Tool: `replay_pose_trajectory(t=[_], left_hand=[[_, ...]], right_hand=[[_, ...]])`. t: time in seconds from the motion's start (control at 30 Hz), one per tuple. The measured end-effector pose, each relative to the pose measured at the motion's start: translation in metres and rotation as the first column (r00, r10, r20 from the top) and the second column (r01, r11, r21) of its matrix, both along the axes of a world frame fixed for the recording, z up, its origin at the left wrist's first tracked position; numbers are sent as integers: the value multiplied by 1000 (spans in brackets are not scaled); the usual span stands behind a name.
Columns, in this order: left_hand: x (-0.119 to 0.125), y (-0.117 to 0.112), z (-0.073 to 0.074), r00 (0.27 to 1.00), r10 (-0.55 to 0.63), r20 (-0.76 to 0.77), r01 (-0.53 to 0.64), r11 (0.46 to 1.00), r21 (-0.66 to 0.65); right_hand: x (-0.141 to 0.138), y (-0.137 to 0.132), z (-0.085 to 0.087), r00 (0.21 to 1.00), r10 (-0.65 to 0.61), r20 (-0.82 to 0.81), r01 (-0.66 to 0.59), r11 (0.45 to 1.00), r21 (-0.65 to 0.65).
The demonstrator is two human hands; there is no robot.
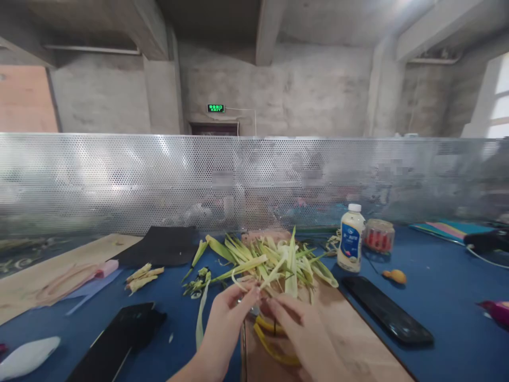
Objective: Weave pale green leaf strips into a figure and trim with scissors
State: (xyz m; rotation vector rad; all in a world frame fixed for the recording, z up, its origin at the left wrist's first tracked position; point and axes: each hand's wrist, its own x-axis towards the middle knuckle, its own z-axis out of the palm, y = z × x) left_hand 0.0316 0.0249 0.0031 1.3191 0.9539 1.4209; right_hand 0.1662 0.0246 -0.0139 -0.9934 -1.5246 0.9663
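My left hand [226, 321] and my right hand [304, 329] meet at the middle of the table, fingertips pinched close together. Between them is a thin pale corn husk strip [235, 277], one end curling up past my left fingers; the gripped part is mostly hidden. Just beyond the fingers spreads a loose heap of green and cream corn husks [278, 260]. Below my hands, scissors with yellow handles [274, 353] lie on a brown board [358, 339], partly covered by my right hand. A single long husk strip [201, 313] lies left of my left wrist.
On the right stand a white-capped bottle [351, 239] and a glass jar [379, 236], with a black phone [387, 310] in front. To the left are a black device [115, 339], small husk bundles [143, 277] and a black sheet [159, 246]. A perforated metal screen [178, 180] closes the back.
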Motion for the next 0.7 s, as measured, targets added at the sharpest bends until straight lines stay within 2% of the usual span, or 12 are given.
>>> replay_pose_trajectory(t=[0.07,0.17,0.23,0.3,0.37,0.43,0.53,0.6,0.7], left_hand=[[-5,5,-4,995,39,-93,-32,997,67],[-11,11,-8,940,153,-306,-96,976,195],[-13,11,-8,855,287,-433,-144,932,333],[-13,10,-6,736,438,-517,-144,847,512],[-12,7,-3,636,538,-553,-76,757,649],[-11,3,-2,583,608,-540,-19,674,738],[-10,-2,-1,531,711,-462,24,532,846],[-9,-4,-2,504,762,-406,62,437,897],[-7,-4,-5,507,775,-378,152,351,924]], right_hand=[[8,6,1,993,-75,-88,70,996,-61],[26,17,8,962,-206,-181,208,978,-8],[37,17,17,918,-373,-134,388,915,112],[43,11,25,876,-481,-27,471,843,261],[41,0,27,879,-464,114,399,844,358],[34,-10,23,884,-400,243,284,871,400],[22,-17,14,910,-217,354,76,926,371],[17,-17,11,911,-125,392,-15,943,334],[16,-15,12,915,-30,401,-92,955,282]])
